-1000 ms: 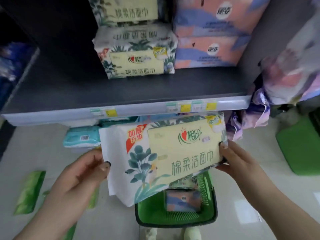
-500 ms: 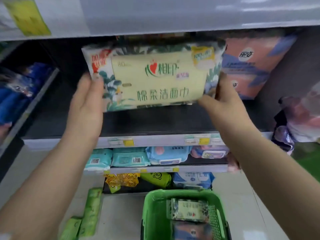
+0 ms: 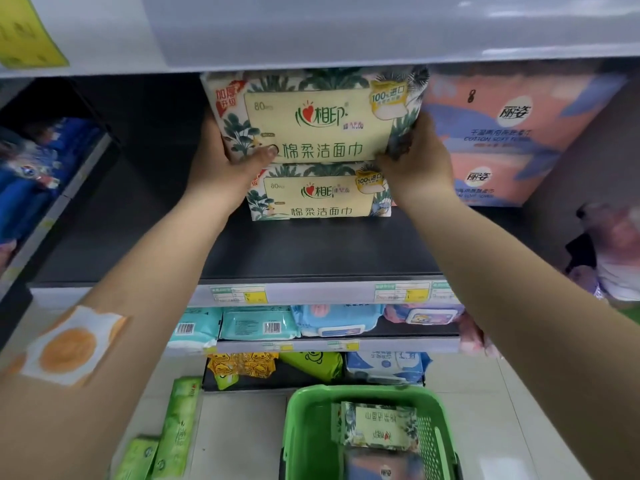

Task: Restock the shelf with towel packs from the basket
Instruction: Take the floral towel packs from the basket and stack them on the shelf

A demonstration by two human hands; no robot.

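I hold a leaf-printed towel pack (image 3: 317, 117) with a pale yellow label between both hands, on top of a matching pack (image 3: 318, 194) that stands on the dark shelf (image 3: 304, 251). My left hand (image 3: 228, 168) grips its left end, thumb on the front. My right hand (image 3: 415, 161) grips its right end. Down on the floor, the green basket (image 3: 301, 431) holds another leaf-printed pack (image 3: 375, 427) and a pink-blue pack (image 3: 381, 467) under it.
Pink-and-blue towel packs (image 3: 502, 133) are stacked right beside the held pack. The shelf's left part is bare and dark. A white shelf edge (image 3: 311, 36) hangs just above. Lower shelves carry wet-wipe packs (image 3: 258, 323). Green packs (image 3: 178, 431) lie on the floor at left.
Both hands have raised the pack from basket height up to the shelf and pushed it back onto the stacked matching pack.
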